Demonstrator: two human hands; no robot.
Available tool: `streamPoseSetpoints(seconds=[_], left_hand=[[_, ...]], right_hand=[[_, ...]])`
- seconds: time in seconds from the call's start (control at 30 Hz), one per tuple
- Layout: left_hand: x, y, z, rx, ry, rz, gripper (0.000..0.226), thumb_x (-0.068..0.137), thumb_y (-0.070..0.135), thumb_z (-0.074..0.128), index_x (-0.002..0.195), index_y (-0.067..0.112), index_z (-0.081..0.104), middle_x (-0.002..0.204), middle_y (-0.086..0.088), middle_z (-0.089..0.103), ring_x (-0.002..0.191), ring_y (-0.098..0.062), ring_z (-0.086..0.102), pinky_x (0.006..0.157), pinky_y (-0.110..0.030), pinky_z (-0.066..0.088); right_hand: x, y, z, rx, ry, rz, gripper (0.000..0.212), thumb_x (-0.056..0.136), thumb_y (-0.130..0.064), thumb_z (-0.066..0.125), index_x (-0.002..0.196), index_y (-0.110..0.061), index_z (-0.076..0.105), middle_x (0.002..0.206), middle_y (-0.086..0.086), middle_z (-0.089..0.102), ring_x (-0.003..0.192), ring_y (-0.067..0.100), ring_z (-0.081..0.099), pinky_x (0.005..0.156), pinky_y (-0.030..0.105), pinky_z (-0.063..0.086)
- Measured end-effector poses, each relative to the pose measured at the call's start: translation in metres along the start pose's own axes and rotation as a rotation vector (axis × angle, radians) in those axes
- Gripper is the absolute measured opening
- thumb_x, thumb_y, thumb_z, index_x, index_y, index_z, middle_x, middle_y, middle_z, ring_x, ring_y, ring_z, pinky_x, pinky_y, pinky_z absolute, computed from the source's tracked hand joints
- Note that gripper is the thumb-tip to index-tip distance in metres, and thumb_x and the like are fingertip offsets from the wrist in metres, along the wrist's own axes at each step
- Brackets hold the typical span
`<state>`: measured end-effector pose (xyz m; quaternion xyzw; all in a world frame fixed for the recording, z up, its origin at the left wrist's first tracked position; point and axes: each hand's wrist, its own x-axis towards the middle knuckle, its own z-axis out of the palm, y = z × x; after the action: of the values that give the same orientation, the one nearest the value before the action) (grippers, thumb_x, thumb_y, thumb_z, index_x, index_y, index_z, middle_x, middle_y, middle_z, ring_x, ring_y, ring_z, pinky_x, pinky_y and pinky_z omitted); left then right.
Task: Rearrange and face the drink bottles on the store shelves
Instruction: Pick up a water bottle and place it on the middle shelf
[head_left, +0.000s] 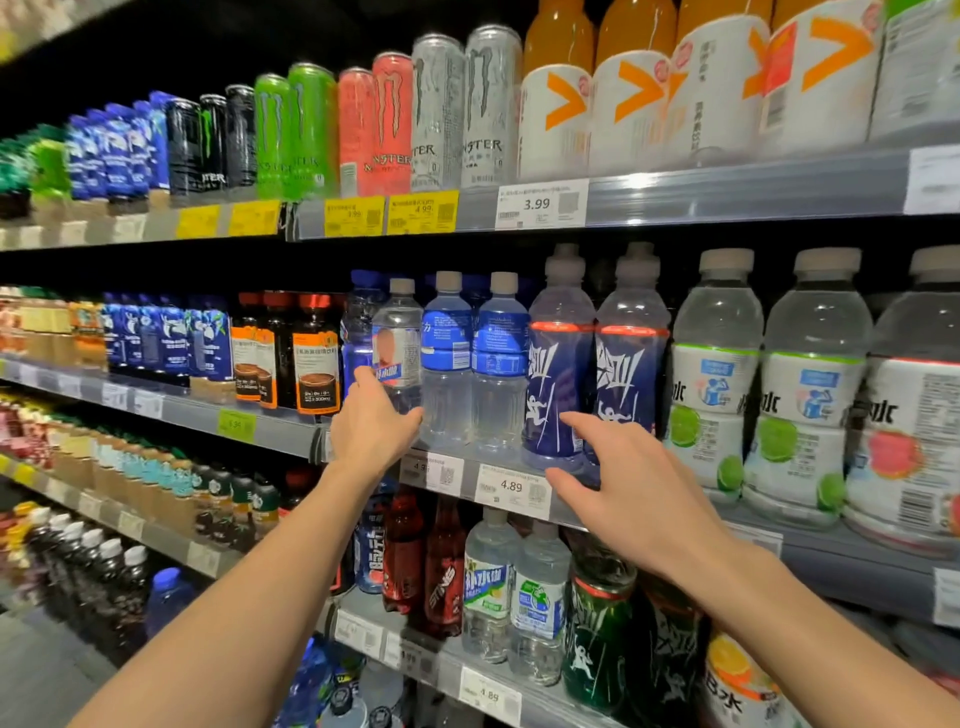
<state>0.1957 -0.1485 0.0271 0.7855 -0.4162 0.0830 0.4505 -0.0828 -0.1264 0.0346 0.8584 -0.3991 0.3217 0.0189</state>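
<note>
A: Which step is this?

B: Facing the middle shelf (363, 452), I'd say. The left hand (371, 423) grips the clear bottle (397, 348) low down, fingers curled round it, at the front edge beside the two blue-label bottles (470, 358).

A: And the other hand?

B: The right hand (618, 478) holds nothing, fingers spread loosely, just in front of the dark blue bottle (558, 384).

A: Next?

B: Probably turn the clear bottle so its label faces out, then square it with its neighbours.
</note>
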Motion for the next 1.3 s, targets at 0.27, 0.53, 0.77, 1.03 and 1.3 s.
streamPoseSetpoints(seconds=[0.27, 0.53, 0.77, 1.03, 1.3], left_hand=[[0.02, -0.01, 0.003, -0.15, 0.06, -0.052, 0.083, 0.071, 0.047, 0.086, 0.135, 0.008, 0.05, 0.126, -0.011, 0.061, 0.113, -0.028, 0.06, 0.093, -0.044, 0.051], [0.026, -0.012, 0.007, -0.192, 0.085, -0.093, 0.076, 0.064, 0.038, 0.092, 0.122, 0.007, 0.054, 0.118, -0.011, 0.063, 0.104, -0.028, 0.063, 0.086, -0.043, 0.054], [0.011, -0.007, 0.013, -0.272, 0.256, -0.073, 0.075, 0.065, 0.028, 0.091, 0.126, 0.005, 0.055, 0.12, -0.014, 0.065, 0.114, -0.032, 0.06, 0.094, -0.041, 0.046], [-0.02, 0.008, -0.015, -0.413, 0.434, 0.131, 0.054, 0.064, 0.022, 0.091, 0.108, 0.007, 0.062, 0.102, -0.004, 0.055, 0.097, -0.019, 0.05, 0.081, -0.03, 0.044], [-0.125, 0.07, -0.029, -0.565, 0.294, 0.359, 0.054, 0.06, 0.027, 0.09, 0.104, 0.027, 0.059, 0.101, 0.001, 0.059, 0.091, -0.011, 0.056, 0.079, -0.022, 0.051]], right_hand=[[0.011, -0.011, 0.006, -0.019, -0.033, -0.006, 0.055, 0.095, -0.048, 0.051, 0.145, -0.03, 0.039, 0.13, -0.007, 0.059, 0.126, 0.019, 0.047, 0.096, 0.038, 0.045], [0.013, -0.02, 0.007, -0.002, -0.052, -0.015, 0.048, 0.095, -0.05, 0.051, 0.137, -0.028, 0.044, 0.126, -0.005, 0.059, 0.122, 0.018, 0.049, 0.093, 0.037, 0.045], [0.005, -0.01, -0.002, -0.005, -0.047, -0.011, 0.053, 0.096, -0.047, 0.05, 0.144, -0.028, 0.04, 0.129, -0.005, 0.058, 0.126, 0.019, 0.048, 0.097, 0.037, 0.044], [0.003, -0.006, -0.01, 0.099, 0.015, -0.02, 0.06, 0.095, -0.048, 0.054, 0.148, -0.029, 0.035, 0.131, -0.006, 0.058, 0.125, 0.016, 0.05, 0.097, 0.035, 0.045], [-0.018, -0.009, -0.042, 0.57, 0.107, 0.005, 0.085, 0.074, -0.06, 0.076, 0.146, -0.035, 0.038, 0.132, -0.017, 0.057, 0.123, 0.003, 0.052, 0.1, 0.03, 0.047]])
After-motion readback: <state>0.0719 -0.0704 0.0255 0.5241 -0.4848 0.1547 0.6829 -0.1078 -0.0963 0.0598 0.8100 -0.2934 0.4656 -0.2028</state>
